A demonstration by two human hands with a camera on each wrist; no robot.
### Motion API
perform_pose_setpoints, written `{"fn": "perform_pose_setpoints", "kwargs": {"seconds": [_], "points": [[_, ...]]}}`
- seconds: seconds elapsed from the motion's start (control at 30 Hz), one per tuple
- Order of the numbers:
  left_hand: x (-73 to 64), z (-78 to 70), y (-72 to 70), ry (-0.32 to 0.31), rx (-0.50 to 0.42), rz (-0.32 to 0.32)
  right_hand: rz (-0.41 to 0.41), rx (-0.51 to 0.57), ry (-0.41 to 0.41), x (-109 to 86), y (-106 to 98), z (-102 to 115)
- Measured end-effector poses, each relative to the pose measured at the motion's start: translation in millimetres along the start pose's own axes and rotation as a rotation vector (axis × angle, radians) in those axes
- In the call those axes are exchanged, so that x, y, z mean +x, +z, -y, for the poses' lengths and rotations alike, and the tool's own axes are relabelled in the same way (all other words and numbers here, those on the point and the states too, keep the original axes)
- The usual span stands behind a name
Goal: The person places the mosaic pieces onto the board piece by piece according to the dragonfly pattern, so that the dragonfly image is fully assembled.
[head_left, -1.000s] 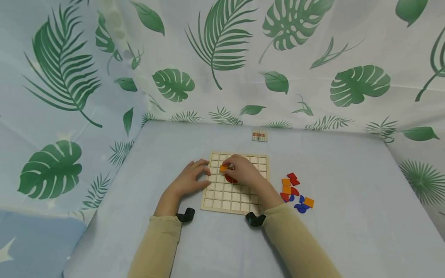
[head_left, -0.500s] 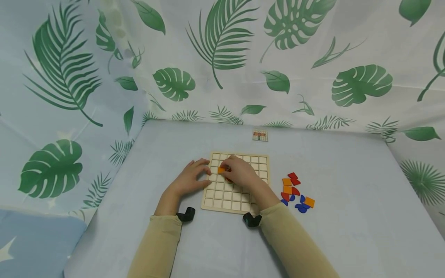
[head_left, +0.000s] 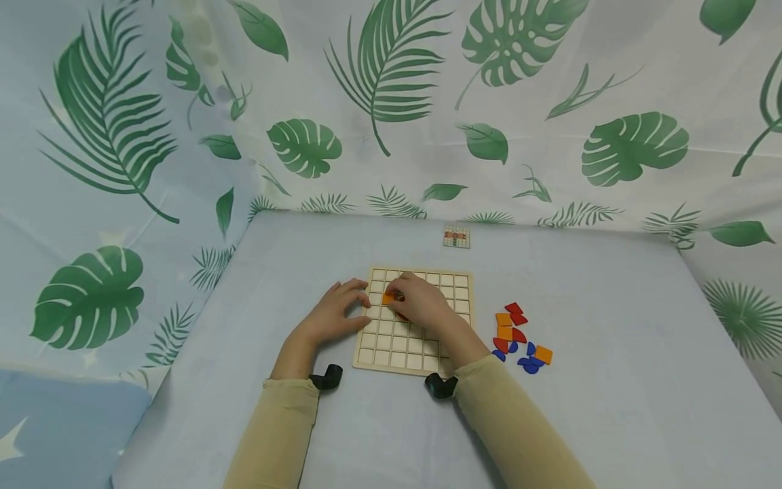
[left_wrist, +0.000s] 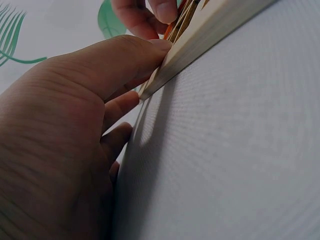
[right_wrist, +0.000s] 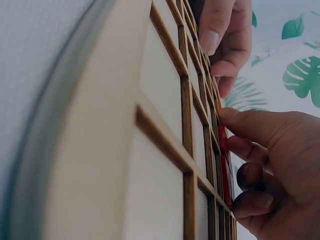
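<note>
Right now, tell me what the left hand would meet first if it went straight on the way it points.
First, the board: the left hand seems to touch its edge. Beyond, roughly in line, are the orange tile and right hand.

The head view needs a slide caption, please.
Right hand touching an orange square tile on a pale wooden grid board, left hand at its edge.

Pale table (head_left: 611, 305), gridded board (head_left: 383, 342), pieces (head_left: 504, 333) (loose), card (head_left: 457, 237).
</note>
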State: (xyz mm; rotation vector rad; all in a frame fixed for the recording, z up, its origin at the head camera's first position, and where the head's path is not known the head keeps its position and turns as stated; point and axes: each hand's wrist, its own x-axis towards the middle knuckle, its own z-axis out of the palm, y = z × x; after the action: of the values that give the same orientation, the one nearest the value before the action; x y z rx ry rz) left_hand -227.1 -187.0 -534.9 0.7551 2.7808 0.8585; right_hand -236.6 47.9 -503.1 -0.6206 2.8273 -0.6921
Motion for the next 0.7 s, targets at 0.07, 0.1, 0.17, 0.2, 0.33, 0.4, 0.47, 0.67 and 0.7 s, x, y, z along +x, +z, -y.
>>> {"fn": "perform_pose_setpoints", "kwargs": {"seconds": [0.07,0.1,0.17,0.2,0.33,0.4,0.47,0.67,0.7], "points": [[0.0,0.9,0.3,0.006,-0.004,-0.004,-0.002,0.019,-0.005,-0.8,-1,-1],[0.0,1.0,0.3,0.010,-0.006,-0.006,-0.004,0.036,-0.006,-1.3,-2,-2],[0.2,1.4,0.6,0.012,-0.011,-0.008,-0.012,0.083,-0.009,-3.1,-6,-5],[0.3,1.6,0.8,0.014,-0.012,-0.009,-0.020,0.109,-0.007,-4.6,-9,-7],[1.3,0.4,1.9,0.013,-0.013,-0.011,-0.076,0.227,0.012,-14.6,-24,-21],[1.6,-0.2,2.2,0.010,-0.012,-0.010,-0.112,0.247,0.022,-21.5,-33,-29],[1.5,-0.6,2.2,0.009,-0.011,-0.010,-0.145,0.249,0.031,-29.5,-42,-39],[0.0,-0.9,1.1,-0.002,0.001,-0.004,-0.217,0.238,0.065,-56.6,-68,-69],[-0.3,-0.9,0.8,-0.002,0.002,-0.004,-0.226,0.236,0.075,-61.1,-71,-74]]}}
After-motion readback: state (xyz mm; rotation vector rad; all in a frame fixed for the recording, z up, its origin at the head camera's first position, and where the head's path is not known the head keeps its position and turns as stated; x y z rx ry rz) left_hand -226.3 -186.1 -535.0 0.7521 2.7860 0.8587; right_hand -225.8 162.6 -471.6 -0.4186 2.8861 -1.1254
